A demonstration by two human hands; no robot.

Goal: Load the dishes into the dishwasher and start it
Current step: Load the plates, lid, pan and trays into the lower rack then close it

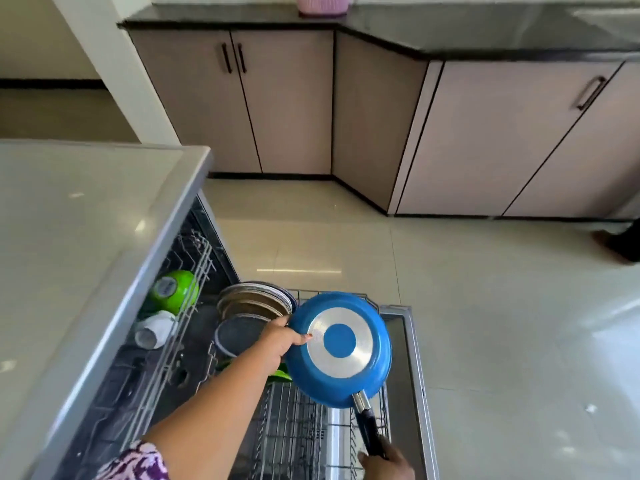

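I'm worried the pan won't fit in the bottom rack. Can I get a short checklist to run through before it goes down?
1. Hold on the blue pan: ok. The left hand grips its rim and the right hand holds the black handle.
2. Pan turned over: ok, its base faces the camera.
3. Lower rack pulled out: ok.
4. Free space under the pan: cannot tell, the pan hides it.
5. Clearance from the stacked plates: cannot tell, the pan's rim looks close to them.
6. Upper rack out of the way: ok; the green bowl sits off to the left.
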